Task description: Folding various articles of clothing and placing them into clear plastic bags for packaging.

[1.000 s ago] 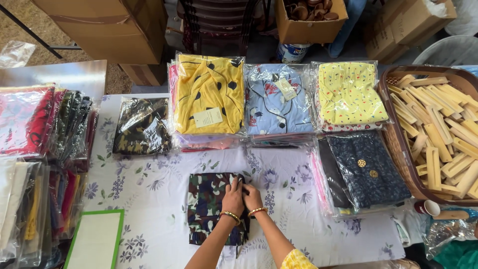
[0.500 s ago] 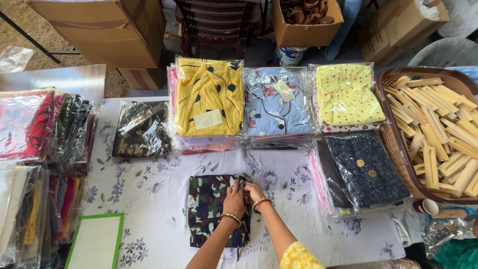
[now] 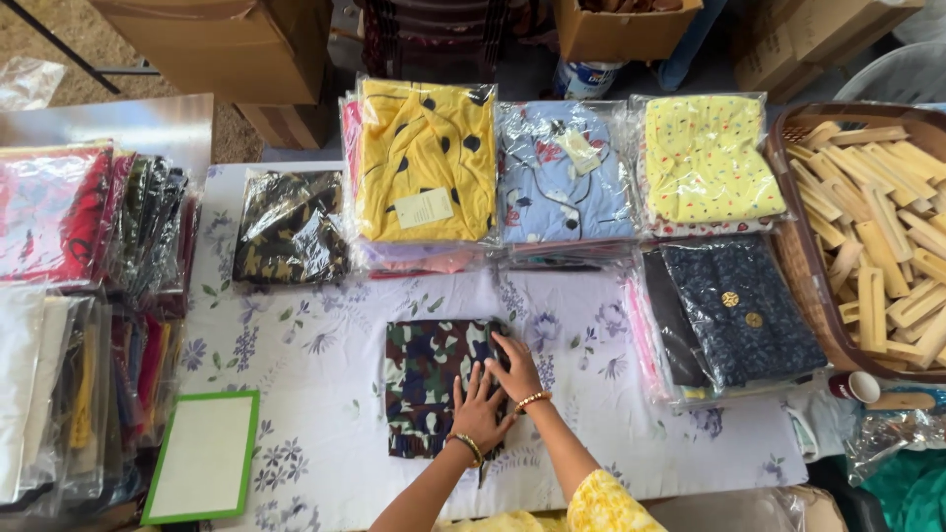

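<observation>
We see both hands pressed flat on a folded camouflage garment [image 3: 426,379] lying near the middle of the flowered tablecloth [image 3: 315,365] — neither hand grips anything. The left hand [image 3: 480,412] rests open on the garment's right half, fingers spread; the right hand [image 3: 514,366] lies just beside it, palm down at the right edge. Bagged shirts — yellow [image 3: 426,163], blue [image 3: 564,177] — sit farther back.

Two bare forearms extend from short yellow sleeves with a small printed pattern; the left hand [image 3: 477,416] and the right hand [image 3: 516,369] each wear a gold beaded bracelet at the wrist.
</observation>
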